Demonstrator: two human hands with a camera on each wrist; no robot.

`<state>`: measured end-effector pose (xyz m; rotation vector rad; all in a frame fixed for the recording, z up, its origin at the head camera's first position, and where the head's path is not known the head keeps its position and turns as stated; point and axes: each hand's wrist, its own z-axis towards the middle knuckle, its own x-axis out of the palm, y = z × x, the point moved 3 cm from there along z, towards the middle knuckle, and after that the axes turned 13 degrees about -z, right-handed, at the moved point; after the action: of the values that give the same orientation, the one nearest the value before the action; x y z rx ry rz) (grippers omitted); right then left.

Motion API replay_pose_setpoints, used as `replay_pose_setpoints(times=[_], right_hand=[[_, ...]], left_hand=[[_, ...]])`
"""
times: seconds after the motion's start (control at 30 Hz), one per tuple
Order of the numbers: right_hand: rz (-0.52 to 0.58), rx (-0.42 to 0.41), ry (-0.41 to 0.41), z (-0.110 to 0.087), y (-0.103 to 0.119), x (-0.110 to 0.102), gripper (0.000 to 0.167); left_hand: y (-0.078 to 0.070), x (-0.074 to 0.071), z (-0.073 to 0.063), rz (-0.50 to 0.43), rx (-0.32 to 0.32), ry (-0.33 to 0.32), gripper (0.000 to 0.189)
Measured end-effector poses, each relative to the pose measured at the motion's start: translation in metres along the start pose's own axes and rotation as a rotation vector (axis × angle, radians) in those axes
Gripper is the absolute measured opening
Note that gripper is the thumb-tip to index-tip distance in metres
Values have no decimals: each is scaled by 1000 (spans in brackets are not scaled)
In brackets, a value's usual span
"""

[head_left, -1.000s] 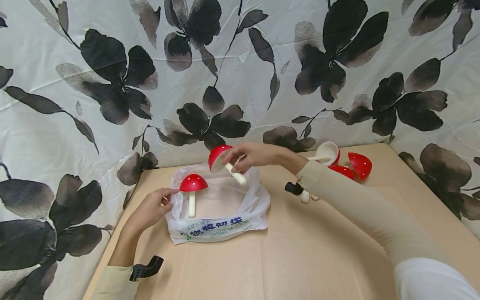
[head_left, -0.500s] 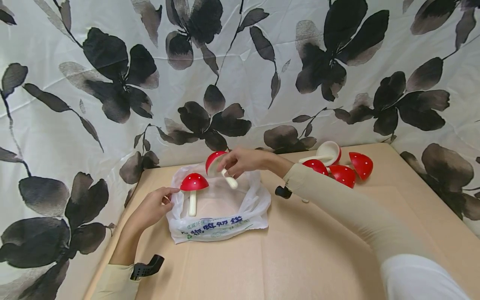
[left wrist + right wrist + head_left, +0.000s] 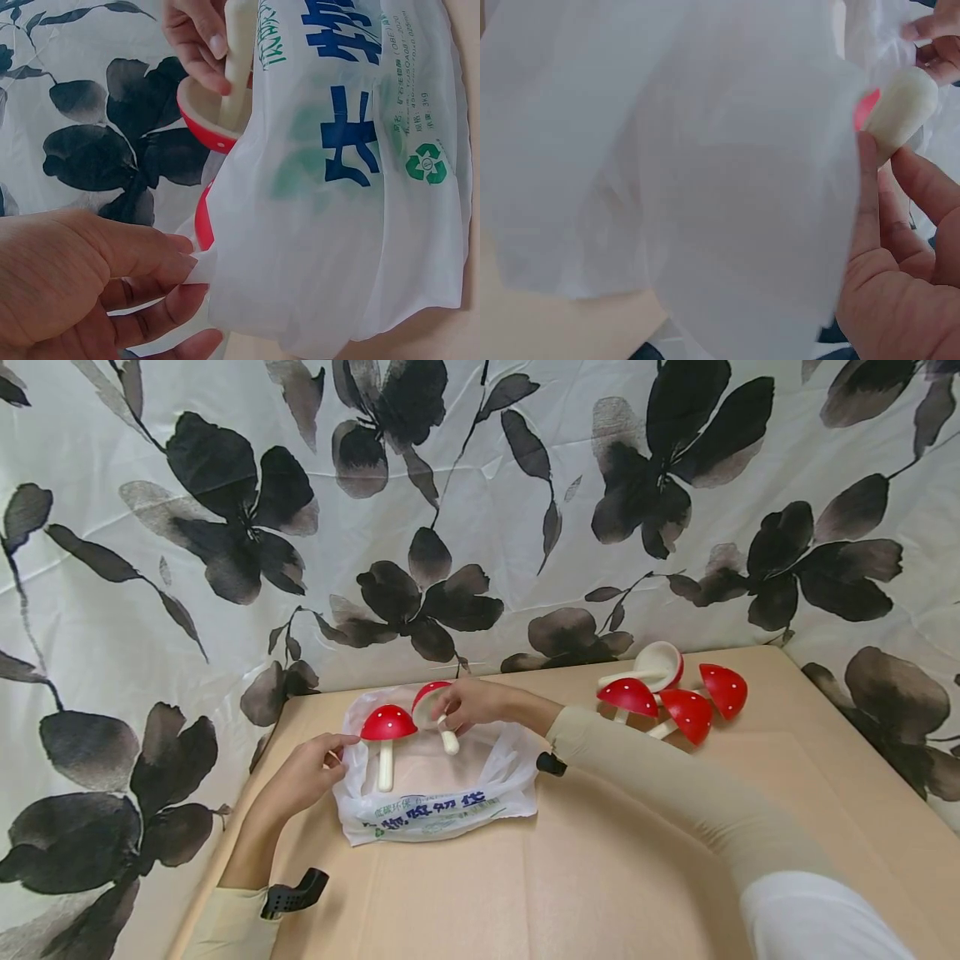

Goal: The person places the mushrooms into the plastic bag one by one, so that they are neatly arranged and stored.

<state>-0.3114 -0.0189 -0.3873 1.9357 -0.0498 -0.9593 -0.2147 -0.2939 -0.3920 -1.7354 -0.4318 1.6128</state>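
Note:
A white plastic bag (image 3: 442, 822) with blue and green print lies on the table, its mouth spread. My left hand (image 3: 303, 774) pinches the bag's left edge between thumb and forefinger, as the left wrist view shows. One toy mushroom (image 3: 387, 724) with a white-dotted red cap and pale stem lies in the bag's opening, beside that hand. By its stem, my right hand (image 3: 472, 704) pinches a second toy mushroom (image 3: 449, 742) over the bag, just right of the first. The pale stem (image 3: 904, 109) sticks out between thumb and fingers in the right wrist view; its cap is partly hidden.
Several more red-capped toy mushrooms (image 3: 686, 714) lie in a cluster at the table's back right. Behind the wooden table (image 3: 600, 877) hangs a white cloth (image 3: 480, 510) with dark flowers. Each wrist carries a black camera mount (image 3: 295, 893).
My right hand has moved left and down, bringing its mushroom closer to the one in the bag, stem now steeper. My left hand stays put. More of the back-right cluster shows.

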Motion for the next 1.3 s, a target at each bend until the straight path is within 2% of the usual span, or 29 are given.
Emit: replay_pose_setpoints(times=[0.37, 0.63, 0.93, 1.1, 1.3], right_hand=[[-11, 36, -71, 18, -5, 8, 30], [-12, 56, -88, 24, -6, 12, 30], [-99, 71, -132, 31, -10, 15, 29], [-146, 70, -110, 30, -9, 16, 35], [-315, 35, -8, 21, -7, 20, 51]], left_hand=[[-2, -2, 0, -6, 5, -1, 40], [-3, -2, 1, -13, 0, -2, 39], [-2, -2, 3, -10, -24, 0, 39], [-2, -3, 3, 2, -20, 3, 39], [-1, -4, 2, 10, -23, 6, 38]])
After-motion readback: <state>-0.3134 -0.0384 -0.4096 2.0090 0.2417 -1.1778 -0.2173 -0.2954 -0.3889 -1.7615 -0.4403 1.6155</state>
